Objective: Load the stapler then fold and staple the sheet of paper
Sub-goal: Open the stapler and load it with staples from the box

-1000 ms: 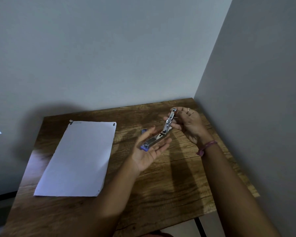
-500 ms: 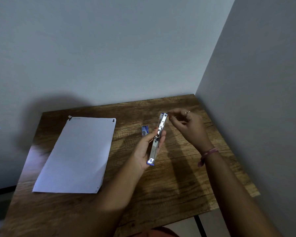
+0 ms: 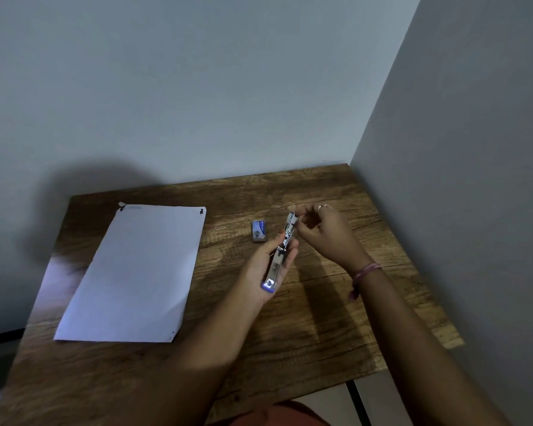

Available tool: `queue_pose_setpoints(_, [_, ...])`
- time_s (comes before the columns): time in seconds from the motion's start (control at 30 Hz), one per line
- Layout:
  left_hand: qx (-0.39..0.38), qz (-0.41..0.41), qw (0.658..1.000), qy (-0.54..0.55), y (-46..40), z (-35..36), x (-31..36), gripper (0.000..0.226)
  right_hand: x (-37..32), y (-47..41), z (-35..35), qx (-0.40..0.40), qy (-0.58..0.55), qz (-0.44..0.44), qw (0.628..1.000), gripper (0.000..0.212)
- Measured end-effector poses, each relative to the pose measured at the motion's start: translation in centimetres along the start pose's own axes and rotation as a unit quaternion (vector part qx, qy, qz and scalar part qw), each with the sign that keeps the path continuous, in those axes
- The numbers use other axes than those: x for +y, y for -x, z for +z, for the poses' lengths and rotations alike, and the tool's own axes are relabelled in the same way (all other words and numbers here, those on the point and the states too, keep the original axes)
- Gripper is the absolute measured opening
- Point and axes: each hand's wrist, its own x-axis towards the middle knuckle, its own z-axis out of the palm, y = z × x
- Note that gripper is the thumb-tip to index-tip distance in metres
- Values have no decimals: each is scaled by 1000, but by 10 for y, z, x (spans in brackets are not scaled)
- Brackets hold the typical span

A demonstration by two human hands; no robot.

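A silver stapler (image 3: 279, 259) with a blue end lies along my left hand (image 3: 270, 265), held a little above the wooden table (image 3: 320, 327), its far tip pointing away from me. My right hand (image 3: 323, 232) is at that far tip, fingers pinched together against it; whether they hold staples is too small to tell. A small blue staple box (image 3: 258, 230) lies on the table just left of the stapler's tip. The white sheet of paper (image 3: 136, 272) lies flat on the table's left half, unfolded.
The table stands in a corner: a grey wall (image 3: 197, 87) runs behind it and another wall (image 3: 459, 179) along its right edge. The near edge of the table is close to my body.
The stapler was hinged open with my right hand lifting its top; now it lies straight along my left palm, and my right fingers have pinched at its far tip.
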Motion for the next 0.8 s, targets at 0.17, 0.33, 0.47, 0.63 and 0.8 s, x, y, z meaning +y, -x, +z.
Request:
queue_pose_setpoints(0.17, [11,-2,1000,11,-2,-2,-4,13,1,7,8,-33,14,4,999,15])
queue_pose_setpoints(0.33, [24,2,1000,14,-4,-5,-9,11,0,12,12,-3,-12,-3,1000,12])
queue_pose_setpoints(0.47, [30,15,999,23,-6,-6,-8,13,0,20,19,17,-25,-17,999,9])
queue_pose_setpoints(0.63, [24,32,999,35,-6,-3,-6,13,4,30,22,45,-43,-59,996,13])
queue_pose_setpoints(0.8, [26,37,998,31,-5,0,-10,15,9,34,20,41,-85,-53,994,18])
